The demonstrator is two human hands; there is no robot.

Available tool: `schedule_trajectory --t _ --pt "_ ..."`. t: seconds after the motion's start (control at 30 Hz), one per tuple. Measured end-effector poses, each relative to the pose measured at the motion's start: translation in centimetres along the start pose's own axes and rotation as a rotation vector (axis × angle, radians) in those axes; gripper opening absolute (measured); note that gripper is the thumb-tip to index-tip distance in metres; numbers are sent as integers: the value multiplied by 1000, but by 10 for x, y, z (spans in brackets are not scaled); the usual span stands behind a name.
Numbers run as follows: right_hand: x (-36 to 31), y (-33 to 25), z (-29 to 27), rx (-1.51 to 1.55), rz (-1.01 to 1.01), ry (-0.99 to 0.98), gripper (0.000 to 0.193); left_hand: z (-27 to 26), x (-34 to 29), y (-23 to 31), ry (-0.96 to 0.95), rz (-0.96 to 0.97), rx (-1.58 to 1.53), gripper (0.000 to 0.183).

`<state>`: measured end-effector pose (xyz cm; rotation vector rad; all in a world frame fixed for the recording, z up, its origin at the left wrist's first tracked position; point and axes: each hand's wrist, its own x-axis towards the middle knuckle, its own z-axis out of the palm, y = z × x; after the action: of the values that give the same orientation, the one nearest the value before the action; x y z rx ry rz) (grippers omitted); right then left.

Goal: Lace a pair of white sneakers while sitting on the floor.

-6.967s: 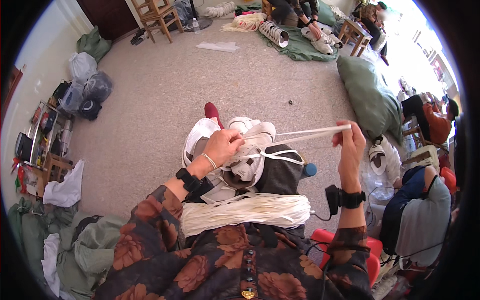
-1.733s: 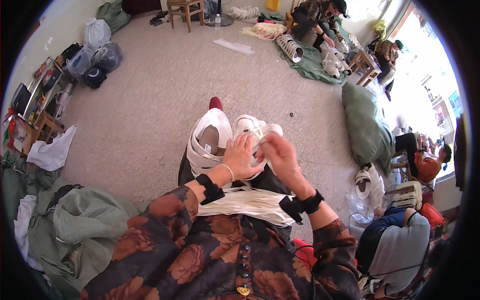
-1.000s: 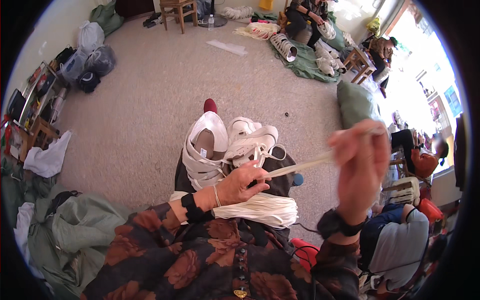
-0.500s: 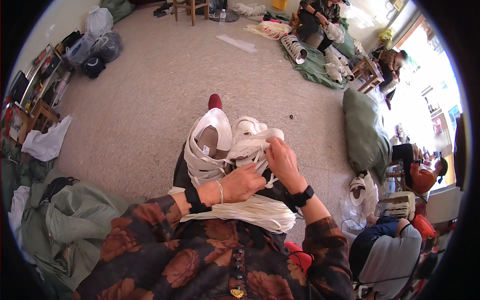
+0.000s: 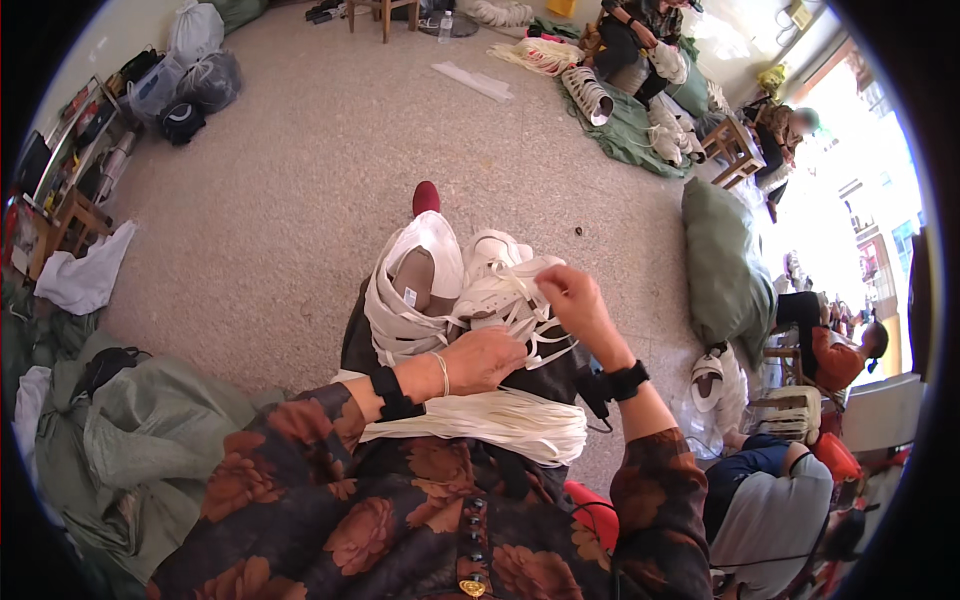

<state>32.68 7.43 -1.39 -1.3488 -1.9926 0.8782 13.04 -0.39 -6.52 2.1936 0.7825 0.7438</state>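
Dead centre of the frame there's a white shoe upper (image 5: 500,295) propped on the person's lap, with loose white straps hanging off it. The right hand (image 5: 578,305) sits at its right edge, fingers pinched shut on one of those white straps (image 5: 520,310), so that grip is closed tight on the strap. The left hand (image 5: 485,358) is just below the upper, curled over the lower straps and resting against them; can't really tell if it's actually gripping one or just pressing down. Both wrists have black bands. To the left of the upper, touching it, is a second white piece (image 5: 405,290) wrapped round a brownish form. Right under the hands a thick bundle of white strips (image 5: 490,425) lies across the lap, over the floral sleeves. A green cushion (image 5: 725,270) sits on the carpet floor (image 5: 270,200) at centre right, and a heap of greenish cloth (image 5: 140,440) fills the lower left. Upper right, another person (image 5: 640,25) sits on a green sheet with more white pieces around them.
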Motion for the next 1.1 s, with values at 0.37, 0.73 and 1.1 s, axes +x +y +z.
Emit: schedule_trajectory --t 0.37,0.73,1.1 --pt "25 11 15 -418 -170 -180 13 -6 6 3 -56 10 -9 20" --pt "-20 14 -9 -139 -84 3 14 -38 14 22 -21 -114 -212 22" --pt "-55 35 -20 484 290 -221 8 -32 15 22 -28 -7 -150 21"
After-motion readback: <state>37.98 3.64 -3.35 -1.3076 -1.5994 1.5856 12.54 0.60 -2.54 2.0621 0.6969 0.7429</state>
